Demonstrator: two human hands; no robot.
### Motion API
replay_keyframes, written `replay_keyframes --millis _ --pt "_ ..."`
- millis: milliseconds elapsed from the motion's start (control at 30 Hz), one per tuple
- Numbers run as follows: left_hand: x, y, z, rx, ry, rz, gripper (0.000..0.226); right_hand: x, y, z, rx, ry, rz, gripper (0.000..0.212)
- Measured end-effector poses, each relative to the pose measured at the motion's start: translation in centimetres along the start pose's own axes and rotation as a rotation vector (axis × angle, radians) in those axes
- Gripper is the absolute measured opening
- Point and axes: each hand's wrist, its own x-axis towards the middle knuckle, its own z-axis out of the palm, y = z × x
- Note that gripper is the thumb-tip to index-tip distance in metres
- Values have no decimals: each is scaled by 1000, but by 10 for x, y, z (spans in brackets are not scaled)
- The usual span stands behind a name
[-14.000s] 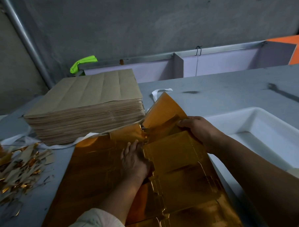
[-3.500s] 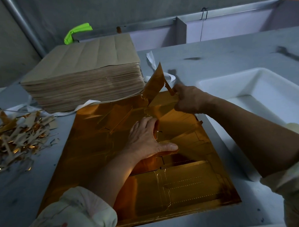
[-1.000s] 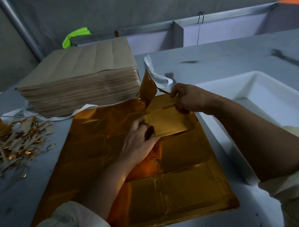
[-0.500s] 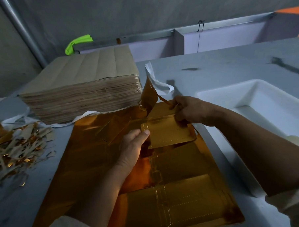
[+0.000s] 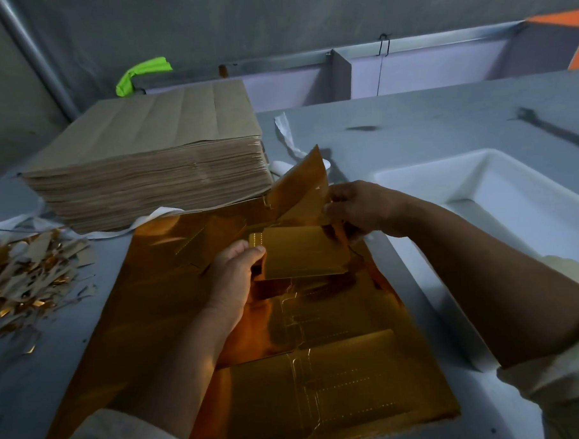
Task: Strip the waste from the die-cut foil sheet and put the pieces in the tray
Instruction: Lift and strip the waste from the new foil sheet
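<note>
The foil sheet [image 5: 172, 310] lay flat on the grey table [image 5: 427, 130], directly in front of the person; it was a mirror-bright orange-gold, darker where the arms shaded it, and scored with fine cut lines and dotted perforations that outlined box-like shapes in its nearer half. One die-cut piece [image 5: 303, 252], a matt gold rectangle with a dotted line along its left end, was lifted clear of the sheet's far part; behind it one raised flap [image 5: 303, 182] of foil stood up at a slant.

The left hand [image 5: 232, 278] pinched the piece's left edge, thumb on top and fingers tucked beneath. The right hand [image 5: 364, 209] had its fingers curled and clamped on the foil at the piece's right end, at the foot of the flap; whether it also held the flap could not be told.

One white tray [image 5: 422, 173] sat just to the right of the sheet; of its inside only white walls and floor showed, part of it behind the right forearm.

One tall stack of brown sheets [image 5: 153, 178] stood beyond the foil, touching its far edge; one heap of gold and brown scraps [image 5: 28, 277] lay to the left, apart from the sheet; one white strap [image 5: 286, 133] curled by the stack's corner; one bright green object [image 5: 142, 73] rested behind the stack.
</note>
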Motion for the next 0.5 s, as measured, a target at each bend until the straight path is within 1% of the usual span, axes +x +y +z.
replay_keyframes --millis 67,133,167,233,333,400,500 --pt "3 -1 -3 -24 9 -3 22 0 -1 -1 17 -33 14 20" --pt "4 -2 -4 -29 14 -6 21 -2 -1 -2 -16 -74 23 9" --pt "4 -2 -4 -28 16 -10 20 -2 -2 -2 -35 -95 27 8" --pt "4 -2 -4 -17 22 -14 19 -3 -3 -2 -50 -128 43 17" --pt "4 -2 -5 4 21 -10 20 -1 -3 -1 -51 -129 61 37" --pt "5 -2 -4 12 23 -6 24 -1 -4 -1 -33 -119 68 39" --pt "5 -3 -3 13 27 -12 25 0 -3 -1 -15 -99 73 38"
